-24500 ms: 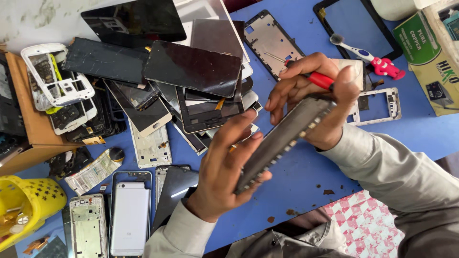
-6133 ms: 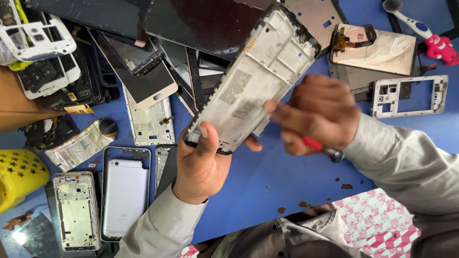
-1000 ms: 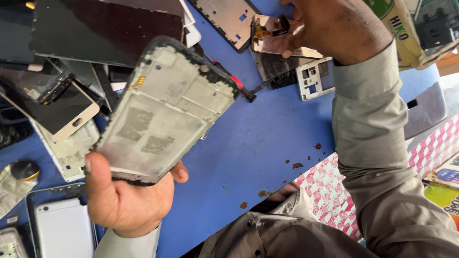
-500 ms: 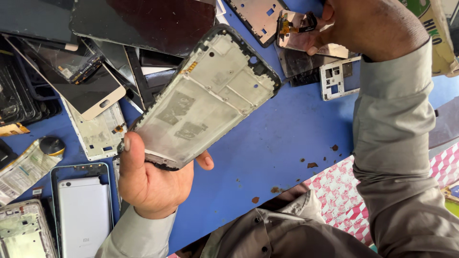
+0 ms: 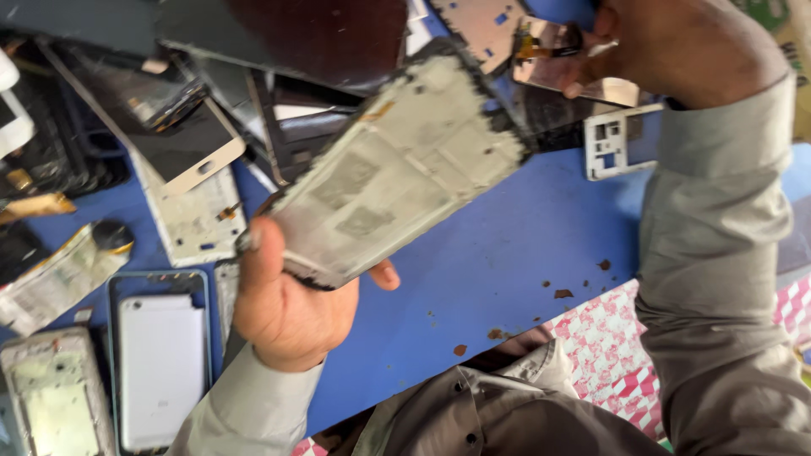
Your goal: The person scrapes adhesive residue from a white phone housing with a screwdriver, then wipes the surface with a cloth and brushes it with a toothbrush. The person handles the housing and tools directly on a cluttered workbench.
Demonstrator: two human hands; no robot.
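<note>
Two hands at work over our blue counter (image 5: 524, 245) littered with phone parts.
We judge we are mid-strip: our left hand (image 5: 287, 312), fingers clenched, grips the grey phone frame (image 5: 397, 169) tilted above the counter's middle, while our right hand (image 5: 676, 46) reaches far right, fingers pinching a small shiny part (image 5: 545, 38); next needs steadying the frame.

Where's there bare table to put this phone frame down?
The blue table is bare between the left hand holding the phone frame, the small white frame and the checked cloth, apart from a few brown crumbs. The left side and top are crowded with piled phone parts.
</note>
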